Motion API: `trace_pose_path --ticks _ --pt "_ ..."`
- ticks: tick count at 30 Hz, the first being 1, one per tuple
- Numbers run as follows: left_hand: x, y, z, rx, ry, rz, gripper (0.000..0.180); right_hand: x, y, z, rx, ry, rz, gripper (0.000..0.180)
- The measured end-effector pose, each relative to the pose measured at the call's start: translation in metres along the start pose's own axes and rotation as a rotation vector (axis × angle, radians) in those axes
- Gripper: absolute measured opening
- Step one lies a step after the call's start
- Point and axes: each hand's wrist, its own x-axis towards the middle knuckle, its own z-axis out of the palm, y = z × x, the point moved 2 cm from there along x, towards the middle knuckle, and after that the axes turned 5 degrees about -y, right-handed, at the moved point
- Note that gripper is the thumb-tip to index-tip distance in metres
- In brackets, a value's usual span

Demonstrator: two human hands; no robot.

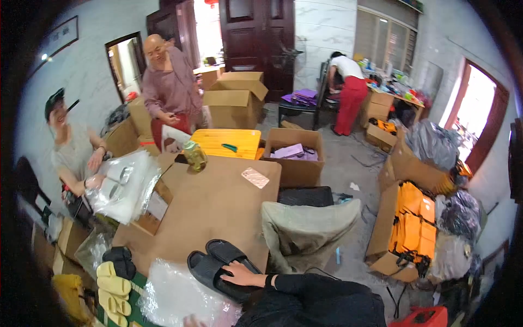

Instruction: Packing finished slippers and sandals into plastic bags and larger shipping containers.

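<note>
My right hand, in a black sleeve, reaches in from the lower right and lies over a pair of black slippers at the near edge of the brown cardboard-topped table, fingers curled on the upper slipper. A crinkled clear plastic bag lies just left of the slippers. Only a sliver of my left hand shows at the bottom edge, against that bag; its grip is hidden.
Yellow slippers and a dark pair lie at the lower left. A seated person handles clear bags. Another person stands behind the table, a third bends at the back. A cloth-draped chair and open boxes stand right.
</note>
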Motion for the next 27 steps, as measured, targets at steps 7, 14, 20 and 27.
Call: trace_pose_path --ticks 7,14,20,27 --pt "0.002 0.005 0.057 0.142 -0.399 0.041 0.072 -0.006 -0.004 -0.011 -0.007 -0.037 -0.085 0.047" --pt "-0.006 -0.006 0.068 0.074 -0.239 0.069 0.065 0.008 0.000 -0.014 -0.012 -0.187 -0.203 0.048" --pt "0.004 -0.027 0.073 -0.064 -0.110 0.166 0.050 0.016 -0.009 -0.012 0.143 -0.359 -0.203 0.048" --pt "0.004 -0.028 0.075 -0.024 -0.103 0.245 0.060 0.023 -0.057 -0.024 0.233 -0.630 -0.488 0.047"
